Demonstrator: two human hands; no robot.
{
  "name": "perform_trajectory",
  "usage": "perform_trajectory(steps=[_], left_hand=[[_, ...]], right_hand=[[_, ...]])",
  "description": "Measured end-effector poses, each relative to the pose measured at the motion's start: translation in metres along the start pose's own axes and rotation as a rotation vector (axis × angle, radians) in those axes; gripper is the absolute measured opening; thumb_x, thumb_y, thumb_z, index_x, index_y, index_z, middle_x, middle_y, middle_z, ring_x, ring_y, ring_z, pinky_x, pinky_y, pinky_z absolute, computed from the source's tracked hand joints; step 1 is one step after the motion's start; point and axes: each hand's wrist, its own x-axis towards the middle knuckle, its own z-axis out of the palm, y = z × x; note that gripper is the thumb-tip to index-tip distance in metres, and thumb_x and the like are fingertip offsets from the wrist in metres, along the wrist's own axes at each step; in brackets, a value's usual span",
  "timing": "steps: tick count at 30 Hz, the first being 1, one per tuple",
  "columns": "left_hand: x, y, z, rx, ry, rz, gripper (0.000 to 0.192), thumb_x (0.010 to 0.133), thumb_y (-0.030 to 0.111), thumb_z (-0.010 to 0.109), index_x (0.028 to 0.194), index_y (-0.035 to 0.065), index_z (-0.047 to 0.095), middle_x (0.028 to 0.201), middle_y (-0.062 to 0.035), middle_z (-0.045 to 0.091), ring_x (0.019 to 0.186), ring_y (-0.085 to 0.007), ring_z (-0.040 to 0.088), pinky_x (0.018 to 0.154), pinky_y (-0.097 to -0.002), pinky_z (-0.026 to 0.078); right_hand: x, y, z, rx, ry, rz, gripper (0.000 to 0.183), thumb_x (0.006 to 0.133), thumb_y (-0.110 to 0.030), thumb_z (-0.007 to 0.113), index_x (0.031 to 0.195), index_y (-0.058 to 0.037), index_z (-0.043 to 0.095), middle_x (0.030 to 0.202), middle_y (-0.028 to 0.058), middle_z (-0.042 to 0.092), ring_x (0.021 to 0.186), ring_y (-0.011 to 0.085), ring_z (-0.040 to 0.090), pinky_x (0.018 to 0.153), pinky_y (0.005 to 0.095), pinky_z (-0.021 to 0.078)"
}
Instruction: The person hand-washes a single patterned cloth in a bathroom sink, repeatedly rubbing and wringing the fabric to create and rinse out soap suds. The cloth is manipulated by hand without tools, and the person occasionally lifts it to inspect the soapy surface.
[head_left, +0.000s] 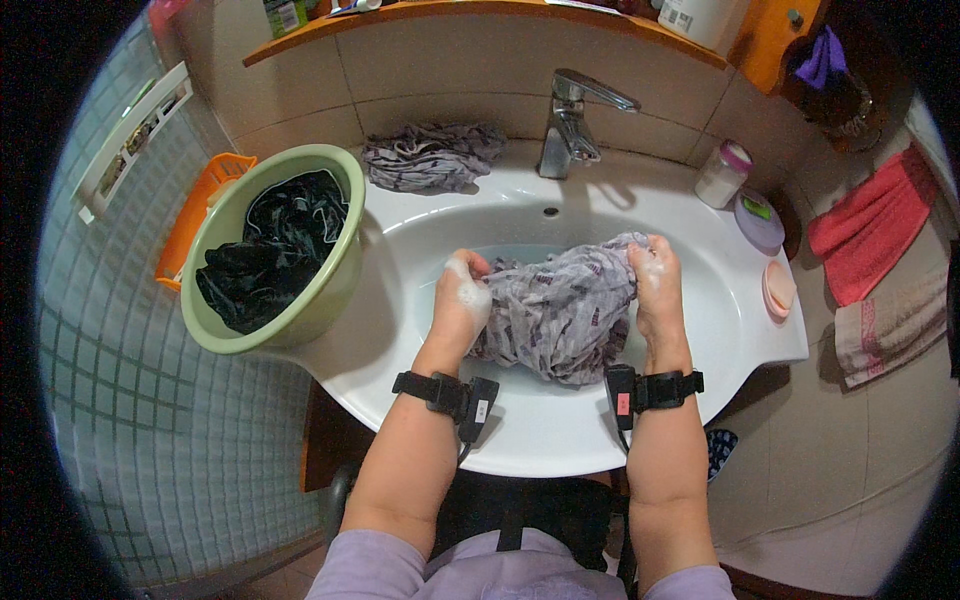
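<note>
A wet grey patterned cloth (559, 307) is bunched between my hands, low over the water in the white sink (525, 442). My left hand (461, 300), with foam on its back and thumb side, grips the cloth's left edge. At the upper right corner of the cloth, my right hand (658, 285) is closed on the fabric, with some suds on it. Shallow water stands in the basin, partly hidden under the cloth. Behind the basin rises a chrome faucet (562, 127); no stream of water shows from it.
A green plastic basin (349, 247) with dark clothes (277, 255) stands on the left rim. Another crumpled patterned cloth (431, 157) lies left of the faucet. On the right rim are a lidded jar (724, 174), a lilac soap dish (759, 225) and a pink dish (778, 289).
</note>
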Motion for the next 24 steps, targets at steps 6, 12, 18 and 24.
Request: perform_trajectory(steps=[6, 12, 18, 24], left_hand=[[-0.003, 0.007, -0.001, 0.201, 0.022, 0.060, 0.016, 0.069, 0.001, 0.053, 0.084, -0.0005, 0.059, 0.075, -0.0194, 0.062, 0.073, -0.0302, 0.063, 0.069, -0.0350, 0.048], [-0.004, 0.013, -0.006, 0.238, -0.079, 0.075, 0.010, 0.069, 0.008, 0.057, 0.074, 0.0005, 0.062, 0.070, -0.0187, 0.062, 0.068, -0.0292, 0.063, 0.065, -0.0348, 0.048], [0.000, 0.017, -0.004, -0.163, -0.133, -0.194, 0.016, 0.073, 0.019, 0.062, 0.074, 0.0032, 0.063, 0.067, -0.0081, 0.061, 0.064, -0.0189, 0.057, 0.062, -0.0311, 0.046], [-0.006, 0.013, 0.012, 0.032, -0.390, -0.102, 0.032, 0.071, 0.033, 0.069, 0.077, 0.0029, 0.064, 0.071, -0.0113, 0.063, 0.068, -0.0232, 0.059, 0.067, -0.0323, 0.047]], right_hand=[[0.005, 0.009, -0.002, -0.196, 0.158, -0.186, 0.018, 0.087, -0.010, 0.053, 0.098, 0.0044, 0.054, 0.088, 0.0131, 0.059, 0.081, 0.0198, 0.055, 0.075, 0.0303, 0.0431], [0.006, 0.012, -0.003, -0.308, 0.239, -0.312, 0.020, 0.088, -0.010, 0.053, 0.102, 0.0047, 0.054, 0.093, 0.0207, 0.061, 0.088, 0.0302, 0.058, 0.081, 0.0350, 0.0437], [0.005, 0.008, -0.001, 0.128, 0.103, -0.117, 0.016, 0.091, -0.009, 0.050, 0.103, 0.0010, 0.054, 0.092, 0.0092, 0.059, 0.082, 0.0172, 0.057, 0.075, 0.0292, 0.0463], [-0.007, -0.008, 0.007, 0.589, -0.115, 0.050, 0.019, 0.092, -0.011, 0.051, 0.107, -0.0001, 0.053, 0.093, 0.0047, 0.059, 0.085, 0.0128, 0.057, 0.076, 0.0269, 0.0482]])
